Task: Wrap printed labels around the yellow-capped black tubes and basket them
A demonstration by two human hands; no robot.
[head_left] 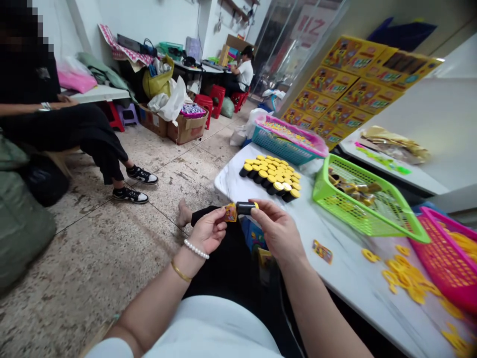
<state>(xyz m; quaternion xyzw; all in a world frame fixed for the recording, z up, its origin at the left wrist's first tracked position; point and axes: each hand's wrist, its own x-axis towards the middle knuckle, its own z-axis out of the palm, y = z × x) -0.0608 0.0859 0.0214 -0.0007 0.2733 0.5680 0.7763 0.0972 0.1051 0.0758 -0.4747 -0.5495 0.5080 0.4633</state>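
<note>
A big speckled floor [89,258] spreads out on the left, and a long white tabletop [238,181] runs along the right. Past the tabletop stands a tall stack of yellow boxes [346,89] with bright pictures on them. A person in black [63,129] sits on the left with black and white shoes [134,175] on the floor, and another person [244,74] sits far off at a desk. On the tabletop are a green basket [335,171] with small gold packs inside, a pink basket [439,248] at the near end with yellow bits in it, and a blue basket [278,149] with pink on top at the far end. Many black tubes [270,176] with yellow caps stand close together in a group near the blue basket. Flat yellow pieces [404,276] lie in a loose pile by the pink basket, and a loose card [322,251] lies alone on the tabletop. Up above the lap, the left hand [206,231] has its fingers closed on a little yellow card [231,212], and the right hand [278,231] has its fingers closed on one black tube [246,208], just beside the card. A pearl bracelet [196,249] and a gold bangle [181,271] sit on the left wrist
</note>
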